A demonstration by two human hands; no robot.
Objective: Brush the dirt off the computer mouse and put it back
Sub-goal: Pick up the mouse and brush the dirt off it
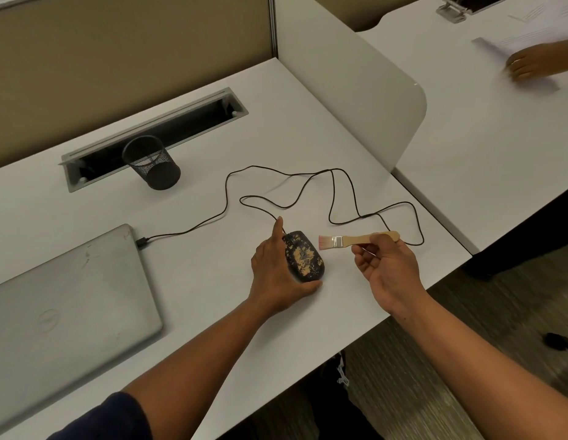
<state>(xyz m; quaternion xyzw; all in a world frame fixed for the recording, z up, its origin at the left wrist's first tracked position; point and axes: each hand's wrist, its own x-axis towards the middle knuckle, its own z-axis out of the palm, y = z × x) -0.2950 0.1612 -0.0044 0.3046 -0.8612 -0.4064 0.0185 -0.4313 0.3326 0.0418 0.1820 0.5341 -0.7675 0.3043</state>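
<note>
White desk (213,100) w/ cubicle dividers around it is where you're working, and the mouse (305,256) is sitting on it just right of center, still plastered w/ tan dirt on top. Your left hand (276,271) is cupping its left side and back end, fingers clamped on the shell, index finger pointing forward along the front. Your right hand (386,265) is pinching the wooden handle of the brush (359,240), bristles hovering just beside the mouse, not touching yet.

Imo brushing hasn't really started. Tips: keep that left grip firm so the thing isn't sliding, angle the bristles down, and be sweeping away from yourself in short strokes, esp. around the scroll wheel where grit probably packs in. Watch the cord (340,192), it's looping all over behind the mouse and could snag the handle.

Rest of the desk: closed laptop (70,300) at left w/ the cord plugged in, mesh pen cup (152,163) near the cable slot (155,134). Someone else's hand (530,63) is shuffling papers on the next desk over.
</note>
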